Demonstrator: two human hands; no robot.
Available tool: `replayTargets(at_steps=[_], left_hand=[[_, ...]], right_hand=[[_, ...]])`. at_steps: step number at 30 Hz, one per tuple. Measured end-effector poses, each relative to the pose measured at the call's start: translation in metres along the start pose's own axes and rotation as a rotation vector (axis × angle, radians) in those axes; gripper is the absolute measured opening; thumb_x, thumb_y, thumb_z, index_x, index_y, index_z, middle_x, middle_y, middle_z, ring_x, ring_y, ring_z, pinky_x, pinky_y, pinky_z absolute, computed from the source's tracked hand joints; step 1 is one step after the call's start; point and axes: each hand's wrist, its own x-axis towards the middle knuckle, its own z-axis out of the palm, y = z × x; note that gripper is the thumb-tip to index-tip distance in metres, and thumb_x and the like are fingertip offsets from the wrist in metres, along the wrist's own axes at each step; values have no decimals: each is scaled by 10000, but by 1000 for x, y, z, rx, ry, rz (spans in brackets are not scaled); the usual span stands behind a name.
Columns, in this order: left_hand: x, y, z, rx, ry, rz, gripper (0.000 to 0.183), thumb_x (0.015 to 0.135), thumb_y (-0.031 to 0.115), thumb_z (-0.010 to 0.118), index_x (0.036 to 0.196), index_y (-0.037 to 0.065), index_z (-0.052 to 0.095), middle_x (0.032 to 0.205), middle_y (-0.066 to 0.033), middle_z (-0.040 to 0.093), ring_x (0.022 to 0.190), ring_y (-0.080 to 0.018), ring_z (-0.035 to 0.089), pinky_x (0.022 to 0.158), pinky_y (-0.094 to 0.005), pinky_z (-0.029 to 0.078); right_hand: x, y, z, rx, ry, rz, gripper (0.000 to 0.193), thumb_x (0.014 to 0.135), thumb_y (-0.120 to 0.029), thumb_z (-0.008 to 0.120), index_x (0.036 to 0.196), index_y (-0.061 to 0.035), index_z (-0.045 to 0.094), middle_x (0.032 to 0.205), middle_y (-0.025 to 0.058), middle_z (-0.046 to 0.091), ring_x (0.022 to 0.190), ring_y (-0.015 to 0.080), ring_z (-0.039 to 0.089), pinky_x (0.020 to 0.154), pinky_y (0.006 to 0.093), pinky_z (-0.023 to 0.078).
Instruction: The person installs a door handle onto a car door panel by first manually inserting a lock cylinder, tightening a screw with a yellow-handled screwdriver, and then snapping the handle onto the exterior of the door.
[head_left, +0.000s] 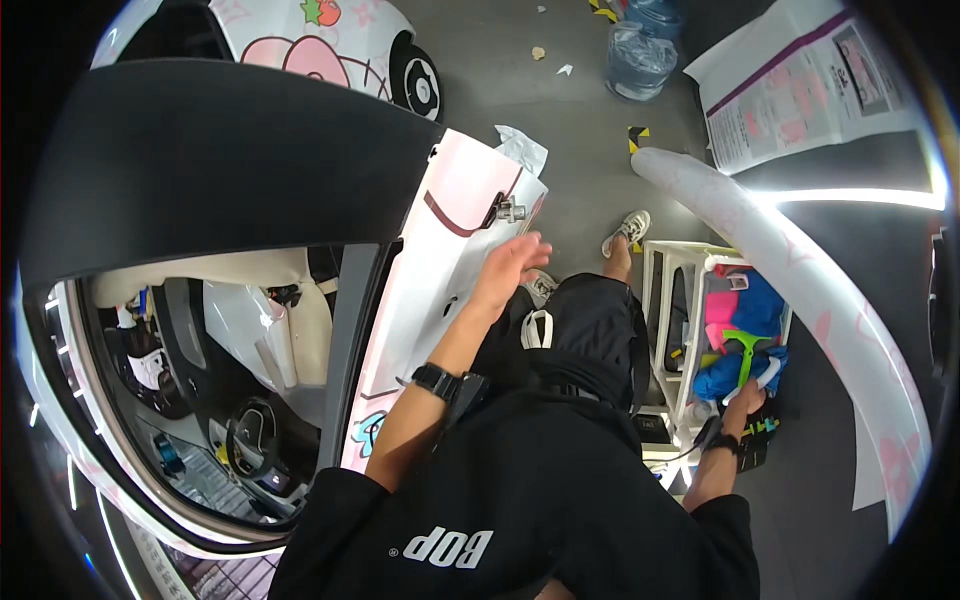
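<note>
My left hand (pixel 512 272) is held up beside the edge of the open car door (pixel 425 300), fingers stretched out and nothing in them. The door is pale pink and white, with a metal latch (pixel 512 211) close to my fingertips. My right hand (pixel 742 403) reaches down into a white rolling cart (pixel 660 300), its fingers closed around a white curved tool (pixel 769 373) whose kind I cannot make out. A green squeegee (pixel 744 347) lies right beside it, over blue cloths (pixel 758 308) and pink pieces (pixel 718 310).
The car's interior (pixel 255 340) shows through the door window. A long roll of patterned white film (pixel 815 260) curves past the cart's right side. A printed sheet (pixel 805 85) and large water bottles (pixel 641 62) stand farther off. Another patterned car (pixel 310 45) is at upper left.
</note>
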Motion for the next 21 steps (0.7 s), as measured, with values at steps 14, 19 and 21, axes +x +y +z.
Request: replayTargets(at_steps=[14,19,21], left_hand=[[-176,112,-111,372,385,800,299,1058,81,415,1295,-14,571,1219,-161,674,1095,-271,670,951,-378,527],[-159,95,-137,1312,833,634,387,1068,154,435,1424,10,486,1328,-184,626,1238,-285,590,1075,-393,436],[-153,79,-149,1063,765,604,427,1075,213,444,1449,9,466,1373,-194,597,1267,-315,570,1097,-386,410]], right_hand=[[-409,-294,-77,815,-1613,-173,278,971,-95,618,1219,-24,516,1127,107,634,1070,253,683,867,361,616],[-501,-299,-54,659,-1838,-62,169,958,-30,628,1082,-27,514,1082,106,634,1090,260,685,870,345,609],[-512,-281,-46,697,-1771,-54,181,945,-12,642,1070,-23,510,1085,103,630,1103,253,680,876,343,608]])
